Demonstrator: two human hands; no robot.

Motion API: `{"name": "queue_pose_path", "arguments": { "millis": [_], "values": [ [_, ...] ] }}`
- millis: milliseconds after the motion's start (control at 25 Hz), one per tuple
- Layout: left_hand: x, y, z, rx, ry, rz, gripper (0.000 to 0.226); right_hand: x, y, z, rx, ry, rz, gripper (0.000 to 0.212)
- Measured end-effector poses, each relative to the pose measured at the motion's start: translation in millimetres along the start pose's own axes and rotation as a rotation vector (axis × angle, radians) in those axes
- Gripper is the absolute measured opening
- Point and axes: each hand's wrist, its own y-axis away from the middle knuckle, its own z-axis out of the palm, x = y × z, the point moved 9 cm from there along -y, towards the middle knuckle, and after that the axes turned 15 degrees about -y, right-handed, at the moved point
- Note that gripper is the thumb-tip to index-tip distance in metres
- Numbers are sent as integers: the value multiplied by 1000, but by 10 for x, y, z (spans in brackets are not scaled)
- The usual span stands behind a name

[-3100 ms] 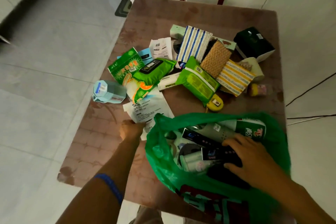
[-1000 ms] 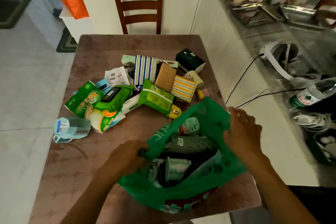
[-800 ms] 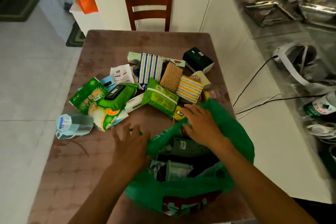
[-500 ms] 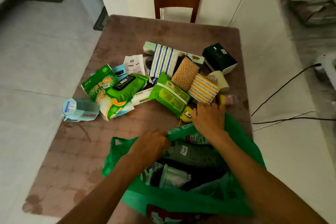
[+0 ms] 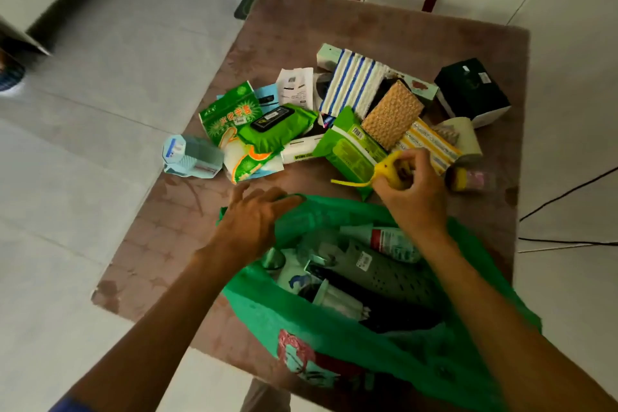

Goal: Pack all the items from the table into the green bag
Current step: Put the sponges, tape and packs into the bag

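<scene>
Taking the green bag (image 5: 337,338) as the landmark, it sits open at the near edge of the brown table (image 5: 384,30), already partly filled.

Far to the upper left of the bag, a pale blue carton (image 5: 192,157) lies on its side near the table's left edge. Right of it, still beyond the bag, a green box (image 5: 230,112) and a green wipes pack (image 5: 277,130) overlap in a heap.

The left hand (image 5: 257,221) rests on the bag's far left rim, fingers (image 5: 284,202) spread wide and flat, pressing the fabric down rather than pinching it.

Beyond the bag's mouth lie a second green packet (image 5: 351,150), a blue-striped cloth (image 5: 352,84) and a tan sponge (image 5: 391,114).

The right hand (image 5: 411,187) is raised just past the bag's far rim, thumb and fingertips closed on a small yellow tape measure (image 5: 389,170), its yellow strip trailing left.

Further right, beyond the bag, stand a black box (image 5: 470,87) and a small yellow-capped jar (image 5: 468,179).
</scene>
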Motion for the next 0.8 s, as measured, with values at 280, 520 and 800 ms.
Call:
{"name": "queue_pose_path", "arguments": {
  "millis": [280, 520, 800],
  "values": [
    [39, -53, -72, 63, 220, 91, 75, -224, 1120, 1055, -631, 286, -112, 42],
    [188, -216, -33, 98, 305, 191, 39, -412, 903, 1004, -613, 194, -60, 29],
    [225, -390, -271, 107, 309, 163, 56, 216, -680, 577, -314, 460, 142, 79]
  ]
}}
